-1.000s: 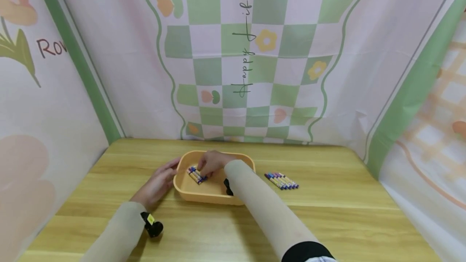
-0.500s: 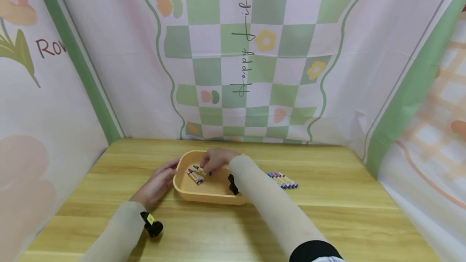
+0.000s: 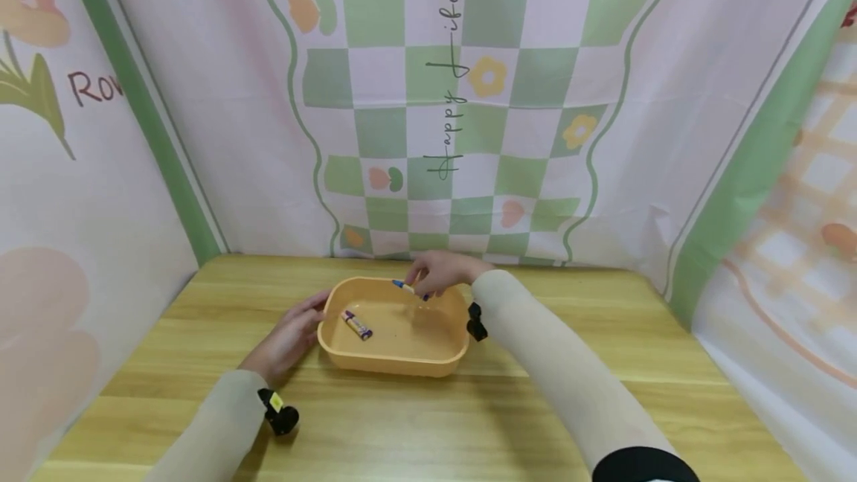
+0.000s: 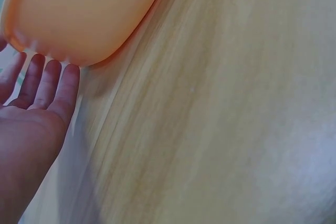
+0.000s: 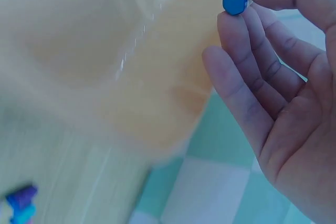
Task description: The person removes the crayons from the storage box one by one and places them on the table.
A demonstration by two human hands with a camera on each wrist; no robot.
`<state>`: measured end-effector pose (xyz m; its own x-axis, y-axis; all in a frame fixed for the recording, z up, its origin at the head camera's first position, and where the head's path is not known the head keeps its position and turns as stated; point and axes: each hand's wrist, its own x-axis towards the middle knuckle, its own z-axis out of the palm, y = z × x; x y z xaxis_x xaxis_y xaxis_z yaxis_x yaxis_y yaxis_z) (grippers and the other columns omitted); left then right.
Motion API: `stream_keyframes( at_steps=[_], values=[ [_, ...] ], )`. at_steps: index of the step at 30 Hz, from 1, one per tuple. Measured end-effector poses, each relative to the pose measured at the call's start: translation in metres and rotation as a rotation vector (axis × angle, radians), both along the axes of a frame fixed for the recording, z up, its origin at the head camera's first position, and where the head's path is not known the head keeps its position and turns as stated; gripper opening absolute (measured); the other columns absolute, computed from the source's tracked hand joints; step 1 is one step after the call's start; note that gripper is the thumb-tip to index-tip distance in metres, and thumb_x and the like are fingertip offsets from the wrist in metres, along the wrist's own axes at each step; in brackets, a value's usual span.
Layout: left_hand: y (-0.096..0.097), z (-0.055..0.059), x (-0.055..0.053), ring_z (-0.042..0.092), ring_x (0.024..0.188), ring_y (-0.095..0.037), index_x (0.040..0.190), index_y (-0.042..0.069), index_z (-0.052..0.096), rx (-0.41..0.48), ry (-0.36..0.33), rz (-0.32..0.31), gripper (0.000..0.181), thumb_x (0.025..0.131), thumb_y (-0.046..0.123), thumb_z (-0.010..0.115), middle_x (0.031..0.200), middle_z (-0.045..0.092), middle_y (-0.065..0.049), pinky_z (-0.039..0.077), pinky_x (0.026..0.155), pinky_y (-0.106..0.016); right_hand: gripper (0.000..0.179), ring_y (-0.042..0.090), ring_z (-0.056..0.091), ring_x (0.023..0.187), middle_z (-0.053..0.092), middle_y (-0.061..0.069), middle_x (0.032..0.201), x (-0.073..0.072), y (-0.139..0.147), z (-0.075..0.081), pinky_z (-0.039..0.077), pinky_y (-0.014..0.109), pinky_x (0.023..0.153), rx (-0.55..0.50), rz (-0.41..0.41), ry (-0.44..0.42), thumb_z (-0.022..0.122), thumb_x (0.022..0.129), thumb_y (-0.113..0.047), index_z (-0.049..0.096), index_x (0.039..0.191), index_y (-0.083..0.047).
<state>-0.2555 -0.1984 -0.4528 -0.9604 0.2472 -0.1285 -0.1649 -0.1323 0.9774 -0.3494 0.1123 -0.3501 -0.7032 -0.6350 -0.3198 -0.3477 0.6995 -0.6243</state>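
Observation:
My right hand (image 3: 450, 271) pinches a blue crayon (image 3: 404, 286) between thumb and fingers, over the back right part of the yellow-orange plastic basket (image 3: 395, 365). In the right wrist view the blue tip of the crayon (image 5: 234, 3) points out past the fingertips. Crayons (image 3: 357, 325) with pale wrappers and purple ends lie close together on the left of the basket floor. At the basket's left end rests my left hand (image 3: 286, 339). In the left wrist view its nearly straight fingers (image 4: 48, 85) have their tips against the basket's outer wall (image 4: 89, 30).
A wooden table (image 3: 402, 430) bears everything. More crayons (image 5: 22, 203), purple and light blue, lie on it beside the basket in the right wrist view; the right forearm (image 3: 556, 363) hides them in the head view. A checkered curtain (image 3: 455, 132) hangs along the back edge.
My right hand has picked the blue crayon from beside the others in the basket, lifted it and moved right. The left hand and the basket have stayed in place.

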Motion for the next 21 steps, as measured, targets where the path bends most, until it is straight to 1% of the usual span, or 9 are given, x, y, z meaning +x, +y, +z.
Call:
stream_keyframes(
  at_steps=[4,9,11,17,19,21],
  values=[
    [0.001,0.001,0.000,0.029,0.145,-0.035,0.158,0.004,0.023,-0.012,-0.001,0.008,0.062,0.100,0.008,0.045,0.165,0.018,-0.014,0.029,0.117,-0.050,0.035,0.022,0.068,0.092,0.069,0.015,0.109,0.000,0.028,0.000,0.059,0.037,0.082,-0.033,-0.029,-0.017,0.065,0.089,-0.012,0.064,0.124,-0.005],
    [0.002,0.001,-0.001,0.026,0.146,-0.035,0.157,0.001,0.023,0.015,0.011,-0.009,0.061,0.100,0.005,0.044,0.165,0.018,-0.015,0.026,0.118,-0.049,0.035,0.021,0.067,0.089,0.069,0.009,0.100,0.001,0.071,-0.006,0.060,0.040,0.082,-0.056,-0.089,0.001,0.065,0.088,-0.012,0.065,0.122,-0.003],
    [0.002,0.000,-0.001,0.026,0.147,-0.034,0.157,0.001,0.022,0.023,0.010,-0.015,0.061,0.100,0.004,0.044,0.165,0.017,-0.014,0.025,0.119,-0.049,0.035,0.020,0.067,0.089,0.068,0.007,0.099,0.002,0.088,-0.008,0.060,0.041,0.081,-0.060,-0.110,0.015,0.065,0.087,-0.011,0.066,0.121,-0.002],
    [0.001,0.000,0.002,0.027,0.147,-0.030,0.158,0.005,0.024,0.014,-0.012,-0.012,0.062,0.100,0.008,0.047,0.165,0.020,-0.010,0.026,0.119,-0.045,0.037,0.024,0.066,0.092,0.067,0.018,0.106,0.012,0.138,-0.016,0.059,0.047,0.083,-0.054,-0.166,0.019,0.063,0.085,-0.008,0.064,0.121,0.002],
    [0.002,0.000,0.002,0.027,0.147,-0.029,0.158,0.006,0.025,0.022,-0.018,-0.015,0.063,0.100,0.008,0.048,0.165,0.020,-0.010,0.025,0.119,-0.045,0.036,0.026,0.066,0.088,0.068,0.018,0.102,0.016,0.153,-0.020,0.059,0.048,0.082,-0.041,-0.198,0.015,0.062,0.085,-0.007,0.065,0.120,0.002],
    [0.002,0.000,0.002,0.026,0.147,-0.028,0.158,0.007,0.025,0.028,-0.023,-0.021,0.063,0.099,0.008,0.048,0.165,0.020,-0.009,0.025,0.119,-0.045,0.035,0.026,0.064,0.083,0.067,0.013,0.096,0.021,0.167,-0.024,0.059,0.048,0.079,-0.023,-0.225,0.012,0.062,0.084,-0.008,0.065,0.119,0.000]
  ],
)
